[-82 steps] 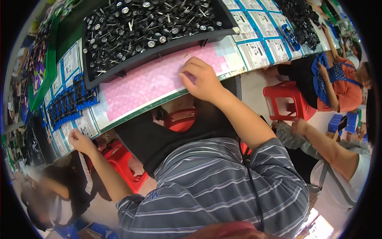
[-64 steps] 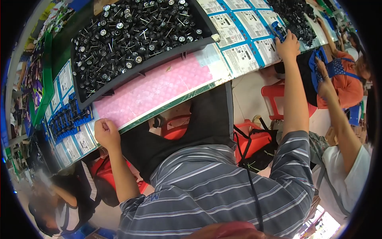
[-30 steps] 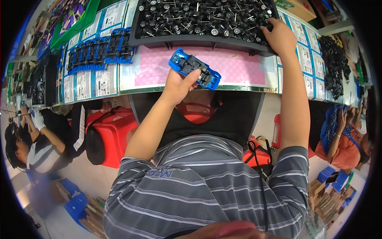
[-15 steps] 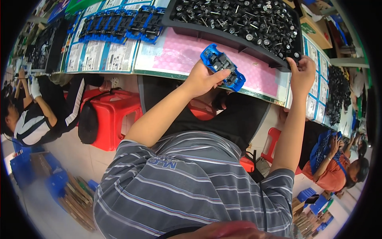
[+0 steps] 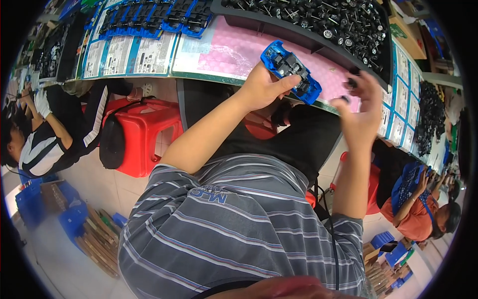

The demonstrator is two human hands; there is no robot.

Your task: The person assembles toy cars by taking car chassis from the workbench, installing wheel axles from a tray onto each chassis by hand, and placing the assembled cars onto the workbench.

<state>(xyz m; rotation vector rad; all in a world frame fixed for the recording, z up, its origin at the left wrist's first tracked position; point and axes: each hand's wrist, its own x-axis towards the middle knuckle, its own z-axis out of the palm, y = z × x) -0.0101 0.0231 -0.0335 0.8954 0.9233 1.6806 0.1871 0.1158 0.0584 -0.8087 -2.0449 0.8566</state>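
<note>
My left hand is closed around a blue toy car, its thumb on the black underside that faces up. The car is tilted over the near edge of the table. To its right, my right hand is smeared by motion, with a wheel axle between thumb and fingers; its dark wheels show as blurs. Beyond both hands lies a black tray heaped with black wheels on metal axles. The right hand is apart from the car and near the tray's front right corner.
Several blue toy cars lie underside up in a row at the far left, on printed sheets. Pink sheeting covers the table before me. A red stool stands at left. One person sits left, another right.
My right hand has come away from the tray's corner, down and left toward the car, with a wheel axle in its fingers. The left hand and car have shifted slightly right and up in view.
</note>
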